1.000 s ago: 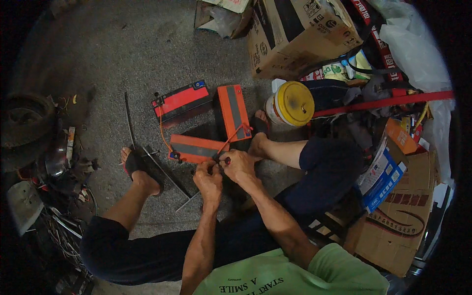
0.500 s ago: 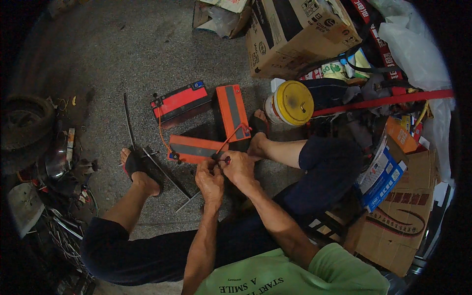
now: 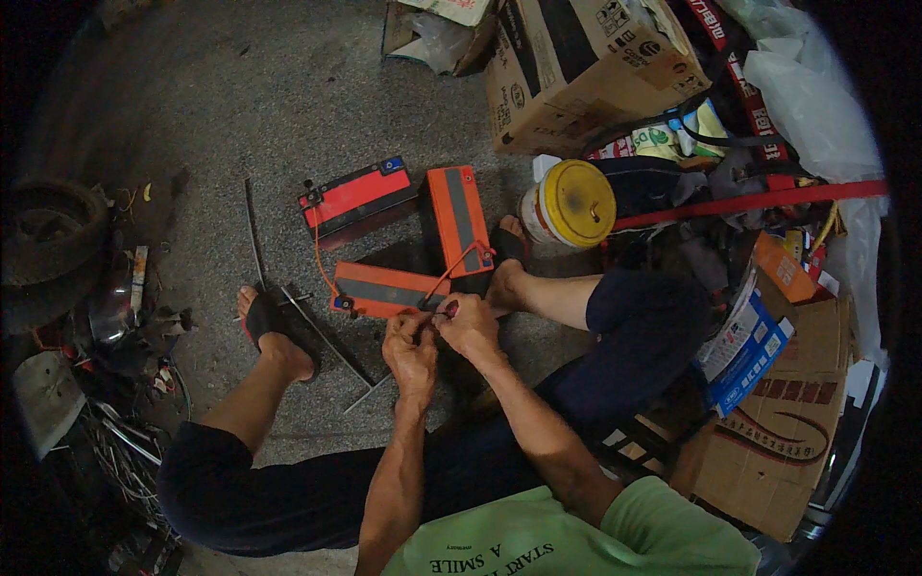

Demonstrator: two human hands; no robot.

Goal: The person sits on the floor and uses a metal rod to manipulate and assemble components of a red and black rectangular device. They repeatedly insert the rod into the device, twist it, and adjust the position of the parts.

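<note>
My left hand (image 3: 411, 350) and my right hand (image 3: 468, 324) meet close together above the floor, both pinched on a thin red wire (image 3: 451, 271). That wire runs up to an orange-topped black battery (image 3: 459, 219). A second battery (image 3: 386, 289) lies just beyond my hands, and a third (image 3: 355, 195), red-topped, sits farther back with an orange wire (image 3: 318, 257) looping from it. A small tool tip may show between my fingers; I cannot tell what it is.
My sandalled feet (image 3: 272, 322) rest on the grey concrete either side of the batteries. Thin metal rods (image 3: 322, 331) lie by the left foot. A yellow-lidded bucket (image 3: 571, 204), cardboard boxes (image 3: 586, 67) and a red strap (image 3: 749, 202) crowd the right; scrap metal parts (image 3: 86, 298) lie left.
Both hands stay on the wire and have barely shifted. The batteries and feet have not moved.
</note>
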